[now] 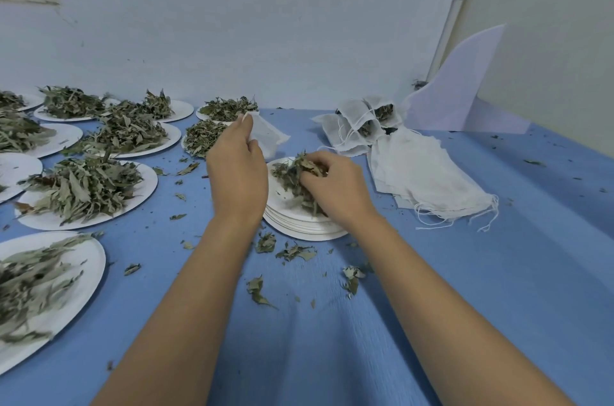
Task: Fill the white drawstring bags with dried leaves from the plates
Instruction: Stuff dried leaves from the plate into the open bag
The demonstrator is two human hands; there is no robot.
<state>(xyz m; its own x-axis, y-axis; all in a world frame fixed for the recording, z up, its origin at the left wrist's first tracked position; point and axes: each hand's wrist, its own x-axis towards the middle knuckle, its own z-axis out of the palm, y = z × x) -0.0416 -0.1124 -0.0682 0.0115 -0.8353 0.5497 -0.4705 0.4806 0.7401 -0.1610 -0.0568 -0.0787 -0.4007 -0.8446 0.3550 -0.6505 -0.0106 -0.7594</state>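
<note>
My left hand (237, 169) holds up an empty white drawstring bag (267, 134) just left of a stack of white plates (299, 226). My right hand (335, 188) grips a clump of dried leaves (292, 173) lying on the top plate of that stack. Several filled bags (360, 124) lie heaped at the back right. A pile of flat empty bags (422, 173) with loose strings lies to the right of the stack.
Several white plates heaped with dried leaves (83, 189) cover the left half of the blue table (332, 339). Loose leaf bits (292, 252) are scattered in front of the stack. A white curved sheet (458, 89) leans against the back right wall.
</note>
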